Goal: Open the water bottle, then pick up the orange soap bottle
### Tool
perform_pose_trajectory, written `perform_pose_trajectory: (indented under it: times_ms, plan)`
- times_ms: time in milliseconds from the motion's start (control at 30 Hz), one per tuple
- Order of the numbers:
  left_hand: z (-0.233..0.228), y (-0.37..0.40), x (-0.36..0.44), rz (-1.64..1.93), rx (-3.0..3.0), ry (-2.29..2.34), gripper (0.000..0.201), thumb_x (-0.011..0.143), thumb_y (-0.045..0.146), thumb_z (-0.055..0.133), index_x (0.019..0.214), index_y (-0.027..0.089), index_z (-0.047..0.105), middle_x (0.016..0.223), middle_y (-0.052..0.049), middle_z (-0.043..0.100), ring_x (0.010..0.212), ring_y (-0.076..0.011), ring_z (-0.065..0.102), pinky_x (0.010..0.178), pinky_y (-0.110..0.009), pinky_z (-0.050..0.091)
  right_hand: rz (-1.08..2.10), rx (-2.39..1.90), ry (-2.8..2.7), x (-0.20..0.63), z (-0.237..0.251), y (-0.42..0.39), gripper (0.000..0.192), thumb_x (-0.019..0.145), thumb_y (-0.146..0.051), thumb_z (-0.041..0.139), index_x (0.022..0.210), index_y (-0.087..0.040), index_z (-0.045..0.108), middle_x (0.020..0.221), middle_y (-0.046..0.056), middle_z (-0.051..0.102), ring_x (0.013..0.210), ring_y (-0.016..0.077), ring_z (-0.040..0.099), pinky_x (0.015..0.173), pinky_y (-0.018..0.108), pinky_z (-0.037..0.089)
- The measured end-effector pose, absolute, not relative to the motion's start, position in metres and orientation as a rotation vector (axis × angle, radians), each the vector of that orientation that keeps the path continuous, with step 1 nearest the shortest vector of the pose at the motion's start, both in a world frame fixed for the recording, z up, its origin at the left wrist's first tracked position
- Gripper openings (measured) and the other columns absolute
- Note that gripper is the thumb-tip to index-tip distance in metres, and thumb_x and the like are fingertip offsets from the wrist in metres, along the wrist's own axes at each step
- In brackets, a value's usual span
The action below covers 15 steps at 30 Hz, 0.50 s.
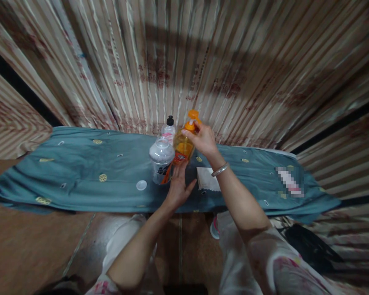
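Note:
My right hand (201, 138) is closed around the neck of a pump bottle (183, 148) with orange liquid and an orange pump head. The bottle leans a little, its top to the right. My left hand (178, 186) is at the bottle's base, fingers stretched out against it and thumb spread away. Just left stands a clear plastic bottle (162, 157) with a wide top and a black and orange print; no cap shows on it. Behind it is a clear bottle with a black cap (169, 121), partly hidden.
A small white round lid (141, 185) lies on the teal patterned cloth (80, 164) covering the table. A folded pale cloth (207, 179) is beside my right forearm. A blurred-out item (290, 182) lies at the right. Striped curtains (184, 61) hang close behind.

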<state>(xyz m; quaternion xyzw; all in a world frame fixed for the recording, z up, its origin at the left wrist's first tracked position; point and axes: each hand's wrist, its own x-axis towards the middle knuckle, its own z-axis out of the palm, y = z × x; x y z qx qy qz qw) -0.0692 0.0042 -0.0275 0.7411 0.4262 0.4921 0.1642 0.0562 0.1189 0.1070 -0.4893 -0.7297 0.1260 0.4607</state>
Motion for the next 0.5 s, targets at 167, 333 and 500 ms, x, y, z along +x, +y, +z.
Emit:
perform_pose_trajectory:
  times_ms: [167,333,500]
  plan:
    - [-0.024,0.008,-0.064,1.567,2.182,1.26,0.09,0.093,0.029,0.068,0.165,0.021,0.013,0.163,-0.025,0.036,0.155,-0.0377,0.033,0.123,-0.06,0.031,0.308,-1.299,-1.784,0.078,0.104,0.097,0.04,0.081,-0.057,0.074,0.099,-0.021,0.075,0.082,0.002,0.074,0.078,0.0227,0.066,0.082,0.035,0.053]
    - [-0.022,0.018,-0.058,1.601,2.105,1.286,0.111,0.088,0.03,0.075,0.166,0.022,-0.004,0.171,-0.028,0.019,0.161,-0.0396,0.017,0.126,-0.061,0.023,0.383,-1.303,-1.775,0.087,0.097,0.075,0.038,0.078,-0.056,0.079,0.094,-0.021,0.076,0.083,0.003,0.075,0.081,0.0247,0.068,0.082,0.037,0.054]
    - [-0.018,0.03,-0.054,1.566,1.856,1.227,0.121,0.078,0.037,0.086,0.165,0.02,0.005,0.168,-0.028,0.027,0.158,-0.0391,0.029,0.125,-0.058,0.029,0.566,-1.181,-1.685,0.089,0.089,0.062,0.04,0.075,-0.058,0.082,0.089,-0.022,0.074,0.087,0.002,0.076,0.084,0.0228,0.07,0.084,0.036,0.057]
